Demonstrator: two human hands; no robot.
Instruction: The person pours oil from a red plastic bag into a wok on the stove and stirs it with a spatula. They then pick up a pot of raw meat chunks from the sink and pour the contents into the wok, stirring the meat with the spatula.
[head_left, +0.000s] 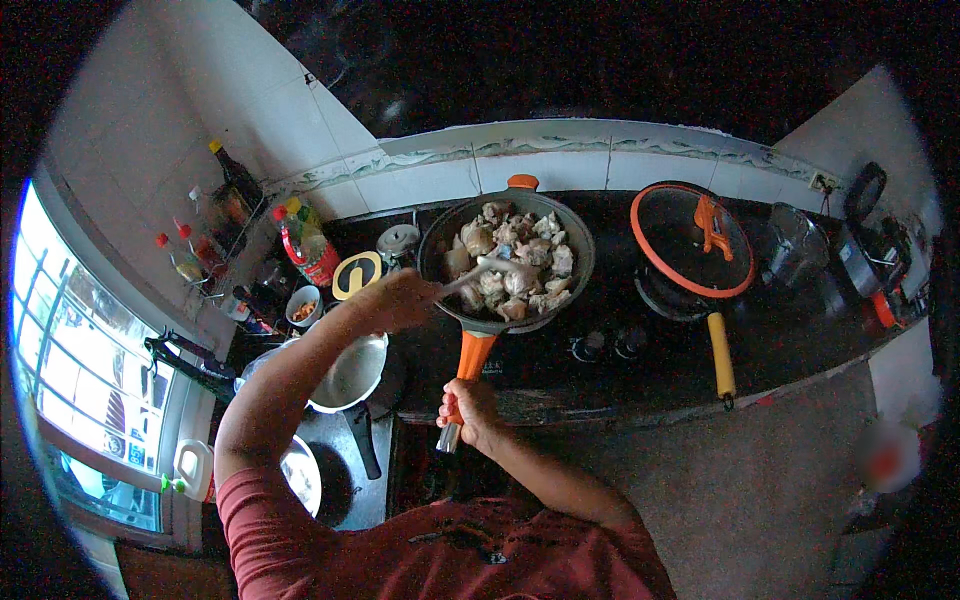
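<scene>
A deep dark frying pan (581, 225) sits on the cooktop (540, 382), filled with chunks of pale, browned-edged meat (517, 277). My right hand (471, 411) is closed around the pan's long orange handle (476, 352). From the left, my left hand (405, 300) reaches over the pan's near-left rim, gripping a light-coloured spatula or spoon (465, 279). Its far end rests among the meat, so its exact shape is partly hidden. On the far rim is a short orange grip (523, 181).
Right of the pan, an orange-rimmed glass lid (645, 251) lies over another pan with a yellow handle (721, 356). Under my left arm stands a metal pot (352, 375) with a black handle. Bottles (307, 244) and a small bowl (304, 306) crowd the left corner.
</scene>
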